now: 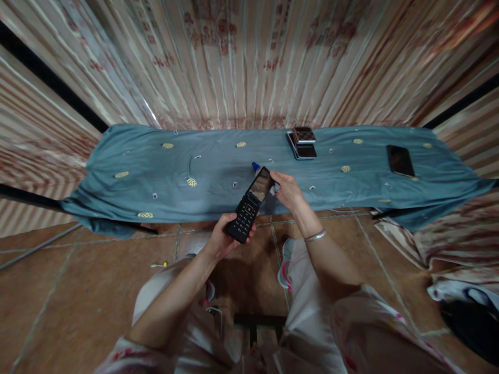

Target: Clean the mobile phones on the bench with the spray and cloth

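My left hand (pixel 223 236) grips the keypad half of an open black flip phone (pixel 249 205), held up in front of the table edge. My right hand (pixel 287 188) is at the phone's screen end, fingers closed on something small and pale, perhaps a cloth or wipe (pixel 276 188), pressed against the screen's right side. A small bottle with a blue cap (pixel 255 167) stands on the table just behind the phone, mostly hidden by it.
A long table under a blue-grey cloth (pixel 156 171) runs across the view. A stack of phones (pixel 302 142) lies at the back right, a single black smartphone (pixel 399 160) farther right. Patterned curtains hang behind. Bags lie on the tiled floor at right (pixel 468 306).
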Demonstrator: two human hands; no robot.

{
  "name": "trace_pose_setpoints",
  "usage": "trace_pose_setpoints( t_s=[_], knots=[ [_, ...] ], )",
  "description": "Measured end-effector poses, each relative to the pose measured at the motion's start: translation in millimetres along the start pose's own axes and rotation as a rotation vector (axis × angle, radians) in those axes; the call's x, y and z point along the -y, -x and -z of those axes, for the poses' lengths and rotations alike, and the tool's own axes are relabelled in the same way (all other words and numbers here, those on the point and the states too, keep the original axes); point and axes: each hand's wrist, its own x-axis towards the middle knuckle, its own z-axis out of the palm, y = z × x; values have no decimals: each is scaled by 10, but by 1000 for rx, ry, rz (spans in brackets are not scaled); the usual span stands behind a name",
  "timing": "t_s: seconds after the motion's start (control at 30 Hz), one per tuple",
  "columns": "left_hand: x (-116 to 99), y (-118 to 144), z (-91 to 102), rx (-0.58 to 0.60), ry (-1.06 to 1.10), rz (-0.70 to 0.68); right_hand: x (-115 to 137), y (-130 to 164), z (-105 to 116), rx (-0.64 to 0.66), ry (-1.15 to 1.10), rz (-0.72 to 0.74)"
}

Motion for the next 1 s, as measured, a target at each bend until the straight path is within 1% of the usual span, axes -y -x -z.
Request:
trace_pose_setpoints(
  t_s=[0.1,0.27,0.4,0.5,0.57,0.63,0.67,0.73,0.8,0.9,1.0],
  knots=[
    [-15,18,-16,-12,2,9,21,8,-8,27,-31,-5],
    [-42,13,-40,-26,29,58,67,62,-7,64,14,8],
    [-34,-1,-52,-38,15,83,71,70,-5,55,36,28],
    [-32,4,-90,-48,10,71,51,14,18,-7,46,59],
    [-31,6,-127,-57,14,29,44,-29,48,-103,86,143],
    [-27,0,-164,-70,25,-20,46,-39,71,-183,211,300],
    [-24,-9,-179,-77,32,-34,48,-24,71,-194,306,397],
    [-17,-34,-199,-88,45,-42,45,46,36,-136,527,592],
    [-17,-64,-210,-95,58,-47,25,151,-49,-11,716,730],
    [-49,-90,-222,-114,80,-79,-26,309,-234,121,877,794],
    [-117,-83,-237,-160,101,-108,-75,440,-420,203,935,802]
  ],
)
